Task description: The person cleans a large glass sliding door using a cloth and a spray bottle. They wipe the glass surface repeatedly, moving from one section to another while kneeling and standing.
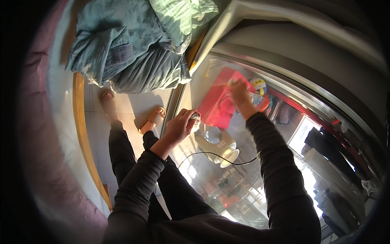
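My left hand (pixel 179 126) grips a small crumpled greyish-white wad (pixel 195 122); its exact material cannot be told. It is held in front of a large glass pane (pixel 219 189). My right hand (pixel 240 95), blurred, is raised farther out with its fingers curled. Something pale shows at its fingertips, too unclear to name. Past that hand is a red box or bag (pixel 218 100) bearing print. Below the red item lies a beige plastic jug (pixel 218 145) with a handle and a wide round mouth or cap. A thin black cord (pixel 219 158) curves across it.
Bunched green-grey fabric (pixel 131 45) hangs at the top left. Beside it runs a metal door or window track (pixel 175 103). A bed edge with a wooden rail (pixel 79 128) lies left. A ball (pixel 258 84) and hanging clothes (pixel 332 158) show at right. My sandalled feet (pixel 154 117) rest on tiles.
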The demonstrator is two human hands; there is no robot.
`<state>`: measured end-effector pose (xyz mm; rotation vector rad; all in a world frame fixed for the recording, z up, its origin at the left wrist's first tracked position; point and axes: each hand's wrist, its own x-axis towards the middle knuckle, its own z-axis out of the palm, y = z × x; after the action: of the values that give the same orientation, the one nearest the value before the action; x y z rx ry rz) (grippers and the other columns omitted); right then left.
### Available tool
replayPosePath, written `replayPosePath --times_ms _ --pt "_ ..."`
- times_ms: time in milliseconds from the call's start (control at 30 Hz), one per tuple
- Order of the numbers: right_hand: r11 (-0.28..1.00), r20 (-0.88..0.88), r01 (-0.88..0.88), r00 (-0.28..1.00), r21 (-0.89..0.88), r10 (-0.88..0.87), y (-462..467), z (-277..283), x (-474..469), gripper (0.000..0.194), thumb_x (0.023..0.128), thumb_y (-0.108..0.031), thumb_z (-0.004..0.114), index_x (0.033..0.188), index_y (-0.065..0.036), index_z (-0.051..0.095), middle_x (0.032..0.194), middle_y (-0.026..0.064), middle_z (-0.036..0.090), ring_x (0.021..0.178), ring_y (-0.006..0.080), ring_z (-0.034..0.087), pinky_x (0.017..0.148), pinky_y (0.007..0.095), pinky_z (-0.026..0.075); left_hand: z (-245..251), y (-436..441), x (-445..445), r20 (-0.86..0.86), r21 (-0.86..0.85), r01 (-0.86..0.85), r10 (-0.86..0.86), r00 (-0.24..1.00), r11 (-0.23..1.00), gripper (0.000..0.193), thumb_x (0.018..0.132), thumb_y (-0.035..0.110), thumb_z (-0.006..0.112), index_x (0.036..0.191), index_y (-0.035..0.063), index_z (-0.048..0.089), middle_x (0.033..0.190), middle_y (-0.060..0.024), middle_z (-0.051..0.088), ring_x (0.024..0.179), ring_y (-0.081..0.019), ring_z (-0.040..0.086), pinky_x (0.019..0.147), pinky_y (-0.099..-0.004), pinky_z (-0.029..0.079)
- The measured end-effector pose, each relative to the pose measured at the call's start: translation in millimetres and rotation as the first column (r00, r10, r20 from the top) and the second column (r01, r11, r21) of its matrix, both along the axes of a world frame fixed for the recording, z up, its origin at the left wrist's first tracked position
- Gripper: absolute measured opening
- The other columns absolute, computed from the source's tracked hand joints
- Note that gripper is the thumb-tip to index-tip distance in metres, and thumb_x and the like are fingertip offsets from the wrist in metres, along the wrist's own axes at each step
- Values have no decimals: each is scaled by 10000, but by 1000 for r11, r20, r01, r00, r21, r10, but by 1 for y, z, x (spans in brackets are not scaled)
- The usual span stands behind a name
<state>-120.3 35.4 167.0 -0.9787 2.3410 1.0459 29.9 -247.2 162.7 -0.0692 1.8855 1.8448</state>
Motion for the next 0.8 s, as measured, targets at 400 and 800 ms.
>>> replayPosePath --times_ms 400,800 --pt "993 200 -91 977 80 74 -3 -45 -30 167 774 -99 547 906 -47 636 854 108 630 826 236 630 689 335 524 -71 -16 50 97 15 78 -79 992 997 279 909 189 559 1164 75 551 1063 -123 600 958 -326 610 801 -403 500" --pt "838 258 303 945 -455 -202 -11 -109 206 463 785 -72 490 1222 80 517 1176 185 570 1147 313 523 1066 433 334 -68 -12 35 145 -42 164 -157 977 986 300 916 239 544 1165 71 547 1067 -157 607 923 -354 621 776 -424 509"
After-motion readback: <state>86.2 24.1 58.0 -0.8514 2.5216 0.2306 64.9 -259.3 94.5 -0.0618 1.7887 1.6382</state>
